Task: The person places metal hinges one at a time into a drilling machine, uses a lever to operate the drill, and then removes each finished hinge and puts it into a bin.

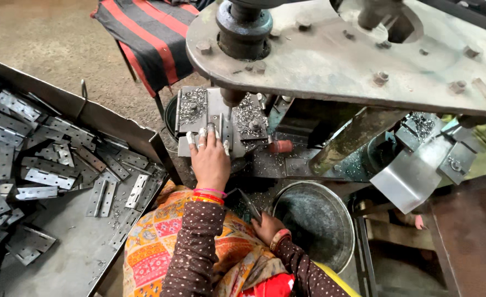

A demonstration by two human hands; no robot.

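The left hand [210,159] lies flat, fingers spread, pressing a grey metal hinge plate [221,129] onto the press bed beneath the dark steel drill spindle [232,98]. The right hand [267,226] is closed around what seems a thin dark metal piece [249,204], beside the round galvanised tub [315,223]. Loose steel hinges [50,165] fill the tray at left.

- Press head plate [342,60] overhangs the work bed [221,118]; low gap beneath, spindle [233,98] in it.
- Swarf heaps [192,104] flank the bed's left and right edges.
- Metal bucket [315,220] mouth open, unobstructed.
- Hinge tray [78,242]: bare floor near front edge.
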